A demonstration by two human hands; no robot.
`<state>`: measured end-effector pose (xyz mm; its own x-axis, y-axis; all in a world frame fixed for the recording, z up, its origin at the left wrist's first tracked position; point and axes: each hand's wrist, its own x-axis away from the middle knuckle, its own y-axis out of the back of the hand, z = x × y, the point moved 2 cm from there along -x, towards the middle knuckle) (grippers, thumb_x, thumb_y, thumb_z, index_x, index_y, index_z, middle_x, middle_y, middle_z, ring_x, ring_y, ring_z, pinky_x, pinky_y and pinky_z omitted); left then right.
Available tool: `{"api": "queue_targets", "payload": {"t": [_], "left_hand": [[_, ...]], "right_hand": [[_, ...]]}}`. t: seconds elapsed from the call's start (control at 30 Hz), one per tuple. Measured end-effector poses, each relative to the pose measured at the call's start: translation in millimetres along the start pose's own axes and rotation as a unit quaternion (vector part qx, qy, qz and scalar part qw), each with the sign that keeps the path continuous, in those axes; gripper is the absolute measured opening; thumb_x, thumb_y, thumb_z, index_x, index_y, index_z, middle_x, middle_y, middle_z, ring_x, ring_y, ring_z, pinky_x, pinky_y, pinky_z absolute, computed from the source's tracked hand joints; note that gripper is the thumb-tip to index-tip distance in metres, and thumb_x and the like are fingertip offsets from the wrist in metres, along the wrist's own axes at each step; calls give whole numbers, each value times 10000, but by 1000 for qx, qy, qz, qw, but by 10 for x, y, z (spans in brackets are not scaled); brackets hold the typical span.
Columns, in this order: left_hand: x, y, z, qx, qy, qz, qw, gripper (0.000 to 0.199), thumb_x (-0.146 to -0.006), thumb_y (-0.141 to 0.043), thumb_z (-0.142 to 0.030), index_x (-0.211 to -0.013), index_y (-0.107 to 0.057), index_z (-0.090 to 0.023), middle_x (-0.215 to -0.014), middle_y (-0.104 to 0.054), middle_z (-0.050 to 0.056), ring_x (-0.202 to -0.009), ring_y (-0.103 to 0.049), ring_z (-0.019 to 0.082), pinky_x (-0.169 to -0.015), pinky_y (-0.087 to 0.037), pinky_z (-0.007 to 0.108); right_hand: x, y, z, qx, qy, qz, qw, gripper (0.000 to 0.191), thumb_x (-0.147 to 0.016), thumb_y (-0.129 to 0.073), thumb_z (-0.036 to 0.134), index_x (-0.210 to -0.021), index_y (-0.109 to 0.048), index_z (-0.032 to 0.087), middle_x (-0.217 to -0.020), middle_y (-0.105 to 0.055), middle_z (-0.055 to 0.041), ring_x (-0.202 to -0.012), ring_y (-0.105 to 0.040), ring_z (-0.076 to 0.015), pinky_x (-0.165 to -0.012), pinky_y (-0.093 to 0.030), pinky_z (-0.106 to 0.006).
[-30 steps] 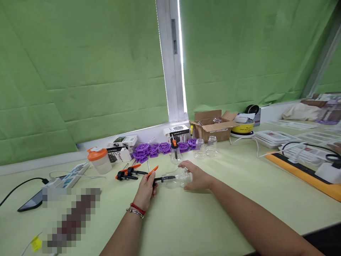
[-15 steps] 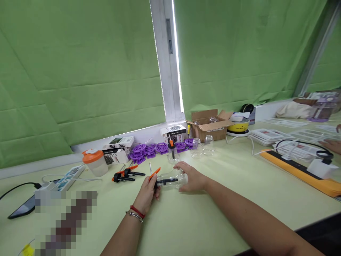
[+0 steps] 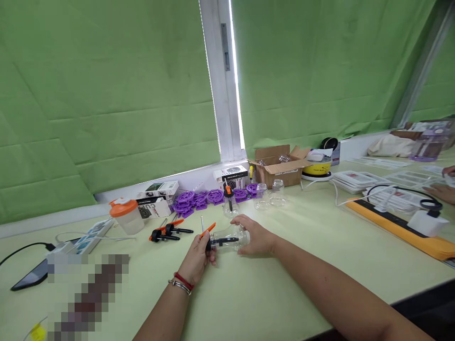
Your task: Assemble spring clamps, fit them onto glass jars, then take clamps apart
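My left hand is closed round a black pump head with an orange lever and a thin metal rod pointing up. Its black tube lies inside a clear bottle, which is tilted onto its side above the table. My right hand curves its fingers and thumb round the bottle's wide base. Just beyond, a similar bottle stands upright with a black and orange head fitted. Two loose black pump heads with orange levers lie left of my left hand.
Purple plastic parts line the back, near an open cardboard box and clear bottles. An orange-lidded cup and power strip stand left. An orange-and-black bar and another person's hand are at right.
Both hands keep their hold on the bottle and pump head, with the metal rod shifted very slightly. At the far right, the other person's hands have moved a little.
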<state>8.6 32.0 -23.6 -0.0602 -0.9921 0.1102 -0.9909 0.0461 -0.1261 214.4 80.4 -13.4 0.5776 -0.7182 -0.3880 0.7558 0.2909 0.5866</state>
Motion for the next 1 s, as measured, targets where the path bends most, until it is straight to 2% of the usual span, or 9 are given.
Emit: {"api": "queue_targets", "payload": {"t": [0.4,0.57,0.67,0.77,0.9,1.0], "left_hand": [[3,-27,-3,26,10,-20,999,391,-762,-509,-555,-875,-457,-184,-589,-526,-44,-416,-452,77,-429,-412,233],[5,-19,-21,21,28,-24,999,430,-766,-502,-556,-945,-473,-166,-594,-552,-26,-396,-461,81,-426,-418,244],[19,-6,-43,0,47,-7,999,505,-765,-480,-582,-1041,-475,-159,-614,-582,-4,-399,-473,89,-422,-415,246],[35,3,-60,-35,51,4,998,553,-763,-448,-614,-1085,-473,-166,-615,-589,-1,-379,-445,78,-372,-335,203],[49,10,-68,-90,41,-14,995,570,-767,-359,-669,-994,-492,-164,-534,-531,-33,-316,-309,46,-328,-153,178],[67,2,-84,-116,45,-28,992,576,-763,-328,-691,-954,-485,-170,-494,-469,-60,-319,-229,36,-345,-111,182]], "right_hand": [[5,4,3,13,15,-3,1000,777,-477,-779,232,-1181,-451,261,-1200,-427,-52,-1043,-488,-223,-860,-449,-357],[20,10,15,20,17,2,1000,777,-481,-782,250,-1182,-447,256,-1209,-425,-57,-1049,-484,-227,-863,-448,-361],[29,13,15,22,14,-1,1000,778,-480,-785,257,-1181,-449,255,-1212,-422,-59,-1048,-483,-230,-865,-449,-361],[34,17,21,24,16,-6,1000,767,-480,-778,236,-1176,-456,259,-1210,-424,-57,-1038,-487,-226,-869,-447,-363],[35,20,36,25,20,-10,999,763,-476,-774,224,-1173,-463,255,-1197,-430,-58,-1024,-489,-221,-871,-443,-367],[34,17,42,25,23,-13,999,759,-478,-772,221,-1171,-463,250,-1194,-429,-58,-1020,-485,-217,-865,-443,-363]]}}
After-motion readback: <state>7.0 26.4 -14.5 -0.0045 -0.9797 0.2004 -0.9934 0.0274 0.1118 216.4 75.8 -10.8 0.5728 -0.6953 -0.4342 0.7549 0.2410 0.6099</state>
